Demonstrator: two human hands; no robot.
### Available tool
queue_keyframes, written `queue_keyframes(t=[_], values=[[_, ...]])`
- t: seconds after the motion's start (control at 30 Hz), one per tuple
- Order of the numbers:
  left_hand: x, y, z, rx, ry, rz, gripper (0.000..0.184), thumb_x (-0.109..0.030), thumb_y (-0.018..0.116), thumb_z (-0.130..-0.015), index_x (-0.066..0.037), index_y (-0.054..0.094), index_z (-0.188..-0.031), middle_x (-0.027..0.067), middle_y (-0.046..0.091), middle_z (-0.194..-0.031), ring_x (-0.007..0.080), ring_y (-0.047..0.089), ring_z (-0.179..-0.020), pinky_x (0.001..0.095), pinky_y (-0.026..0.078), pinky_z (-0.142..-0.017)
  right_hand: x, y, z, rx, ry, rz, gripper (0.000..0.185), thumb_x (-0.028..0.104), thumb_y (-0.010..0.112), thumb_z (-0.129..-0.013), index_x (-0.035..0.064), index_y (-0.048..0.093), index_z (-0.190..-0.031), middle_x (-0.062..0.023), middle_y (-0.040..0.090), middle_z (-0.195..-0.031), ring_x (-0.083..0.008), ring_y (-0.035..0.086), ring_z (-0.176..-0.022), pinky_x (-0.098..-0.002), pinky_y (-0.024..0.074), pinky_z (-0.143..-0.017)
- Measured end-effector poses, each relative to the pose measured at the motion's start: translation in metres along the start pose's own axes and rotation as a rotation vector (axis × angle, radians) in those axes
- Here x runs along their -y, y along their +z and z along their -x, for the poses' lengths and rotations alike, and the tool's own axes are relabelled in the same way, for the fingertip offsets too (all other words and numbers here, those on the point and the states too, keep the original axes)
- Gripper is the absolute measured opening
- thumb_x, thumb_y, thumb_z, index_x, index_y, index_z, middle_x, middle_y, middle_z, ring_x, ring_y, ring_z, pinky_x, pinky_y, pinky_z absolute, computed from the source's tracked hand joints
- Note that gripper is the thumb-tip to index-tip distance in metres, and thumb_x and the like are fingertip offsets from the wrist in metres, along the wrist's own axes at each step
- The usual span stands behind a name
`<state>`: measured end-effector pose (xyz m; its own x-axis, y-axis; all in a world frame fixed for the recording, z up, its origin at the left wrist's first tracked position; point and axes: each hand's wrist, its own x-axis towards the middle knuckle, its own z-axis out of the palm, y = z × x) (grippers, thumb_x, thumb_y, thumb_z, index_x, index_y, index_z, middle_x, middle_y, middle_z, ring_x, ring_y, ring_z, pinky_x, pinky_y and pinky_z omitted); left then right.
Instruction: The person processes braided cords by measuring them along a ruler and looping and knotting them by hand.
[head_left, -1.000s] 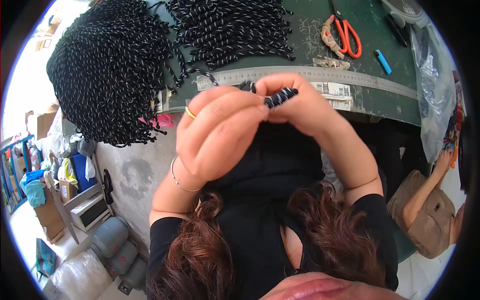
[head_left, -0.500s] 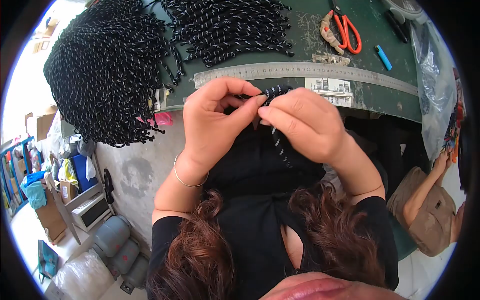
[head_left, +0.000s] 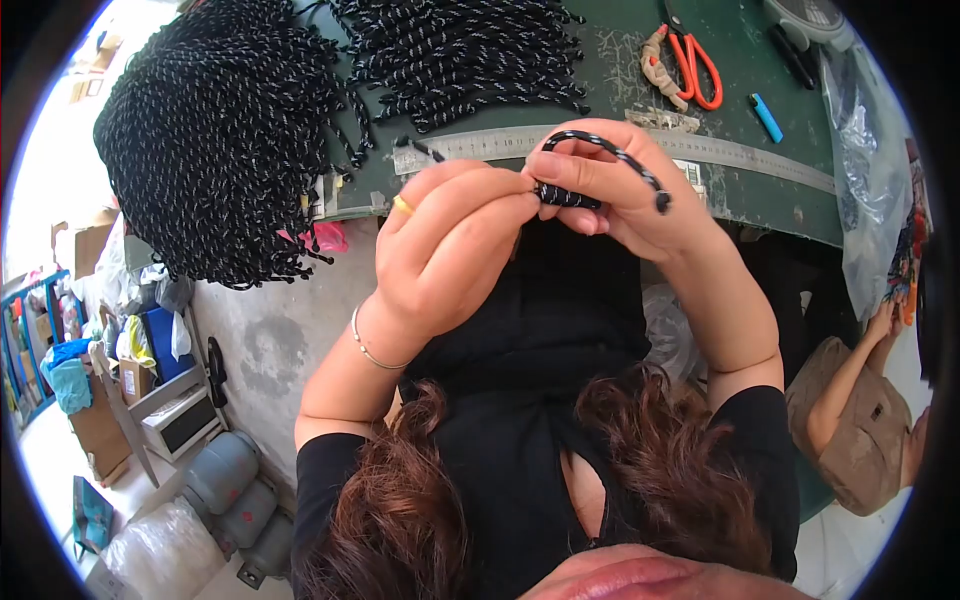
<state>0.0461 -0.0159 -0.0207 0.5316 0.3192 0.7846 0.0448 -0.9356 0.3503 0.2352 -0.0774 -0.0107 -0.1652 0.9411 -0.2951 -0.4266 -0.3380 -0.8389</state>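
Observation:
Between my hands, just off the table's front edge, is a black cord with white flecks (head_left: 568,196), its middle bunched into a thick coil. My left hand (head_left: 455,240) is closed, fingertips pinching the coil's left end; a short cord end pokes out above it. My right hand (head_left: 620,190) grips the coil between thumb and fingers. From there a loose length arcs over the thumb and ends in a small knob. Behind my hands lies a steel ruler (head_left: 740,157), partly covered by them.
A big heap of black cords (head_left: 215,150) hangs over the table's left edge, beside a row of bundled cords (head_left: 470,60). Orange-handled scissors (head_left: 702,72), a blue lighter (head_left: 767,117) and a plastic bag (head_left: 862,180) are on the right. Another person's arm (head_left: 850,385) shows at far right.
My right hand has turned palm inward and raised the cord's hanging end into an arc above the thumb. My left fingers have folded over the coil, with a short end now showing above them.

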Motion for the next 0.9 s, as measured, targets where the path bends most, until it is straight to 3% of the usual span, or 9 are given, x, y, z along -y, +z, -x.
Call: queue_keyframes(t=[0.07,0.17,0.2,0.3,0.37,0.43,0.47,0.53,0.9], values=[[-0.004,-0.003,0.002,-0.043,0.013,-0.054,0.021,0.01,0.069,-0.069,-0.001,0.066,-0.087,0.01,0.063,-0.086,0.0285,0.061,-0.076,0.0314,0.049,-0.067,-0.004,0.004,0.001,-0.051,-0.085,0.043,0.015,0.015,0.064,-0.092,0.0005,0.066,-0.093,-0.0059,0.064,-0.076,-0.0066,0.053,-0.056,-0.0182,0.0385,-0.047],[-0.013,-0.008,0.013,-0.01,-0.24,-0.015,0.018,0.007,0.07,-0.074,-0.001,0.065,-0.089,0.0074,0.062,-0.086,0.0205,0.061,-0.074,0.0283,0.049,-0.065,-0.009,0.011,0.007,-0.159,-0.259,0.125,0.014,0.014,0.064,-0.092,-0.0001,0.066,-0.093,-0.0057,0.063,-0.076,-0.007,0.052,-0.056,-0.0192,0.0389,-0.048],[-0.016,-0.005,0.015,-0.012,-0.236,-0.019,0.018,0.007,0.07,-0.074,-0.001,0.065,-0.089,0.0074,0.062,-0.086,0.0205,0.061,-0.074,0.0283,0.049,-0.065,-0.012,0.012,0.008,-0.183,-0.317,0.168,0.013,0.012,0.065,-0.091,-0.0004,0.066,-0.094,-0.0057,0.062,-0.076,-0.0073,0.052,-0.056,-0.0196,0.0391,-0.049],[-0.023,0.016,0.016,-0.186,-0.898,0.722,0.015,0.003,0.069,-0.082,-0.002,0.063,-0.094,0.0034,0.06,-0.085,0.0117,0.06,-0.076,0.0239,0.049,-0.065,-0.02,0.014,0.005,-0.212,-0.555,0.36,0.009,0.006,0.065,-0.09,-0.0012,0.066,-0.095,-0.006,0.059,-0.08,-0.0083,0.053,-0.058,-0.0202,0.0398,-0.051],[-0.022,0.02,0.018,-0.23,-1.021,1.058,0.013,-0.001,0.067,-0.087,-0.002,0.061,-0.099,0.0017,0.062,-0.087,0.0068,0.059,-0.08,0.0203,0.049,-0.066,-0.026,0.005,0.003,-0.207,-0.742,0.582,0.008,0.001,0.066,-0.088,-0.0013,0.067,-0.096,-0.0069,0.058,-0.084,-0.0092,0.053,-0.06,-0.0204,0.0406,-0.052],[-0.016,0.019,0.018,-0.223,-1.097,1.291,0.014,-0.001,0.066,-0.088,-0.002,0.061,-0.101,0.002,0.064,-0.089,0.0086,0.061,-0.08,0.0212,0.051,-0.068,-0.024,0.006,0.002,-0.227,-0.827,0.724,0.015,-0.007,0.062,-0.083,-0.0007,0.067,-0.096,-0.0088,0.059,-0.085,-0.0142,0.056,-0.065,-0.0235,0.0436,-0.056],[-0.015,0.019,0.018,-0.244,-1.064,1.245,0.014,-0.001,0.066,-0.088,-0.002,0.061,-0.101,0.002,0.064,-0.089,0.0086,0.061,-0.08,0.0212,0.051,-0.068,-0.023,0.01,0.003,-0.255,-0.837,0.743,0.024,-0.014,0.057,-0.079,-0.0001,0.068,-0.096,-0.0099,0.061,-0.083,-0.0185,0.059,-0.069,-0.0264,0.0459,-0.059],[-0.015,0.018,0.016,-0.218,-1.14,1.325,0.013,0.003,0.062,-0.089,-0.003,0.06,-0.1,0.0076,0.066,-0.094,0.01,0.062,-0.074,0.0211,0.05,-0.063,-0.024,0.012,0.002,-0.251,-0.894,0.767,0.024,-0.014,0.058,-0.079,0.0,0.068,-0.096,-0.0103,0.062,-0.084,-0.0186,0.059,-0.069,-0.0266,0.0465,-0.06],[-0.015,0.025,0.022,-0.187,-0.974,1.372,0.012,0.003,0.06,-0.09,-0.003,0.057,-0.101,0.0056,0.059,-0.101,0.0117,0.063,-0.082,0.0215,0.051,-0.066,-0.031,0.014,0.009,-0.297,-1.088,0.923,0.024,-0.012,0.059,-0.08,0.0006,0.067,-0.099,-0.0117,0.062,-0.087,-0.0207,0.061,-0.074,-0.0265,0.0486,-0.063]])
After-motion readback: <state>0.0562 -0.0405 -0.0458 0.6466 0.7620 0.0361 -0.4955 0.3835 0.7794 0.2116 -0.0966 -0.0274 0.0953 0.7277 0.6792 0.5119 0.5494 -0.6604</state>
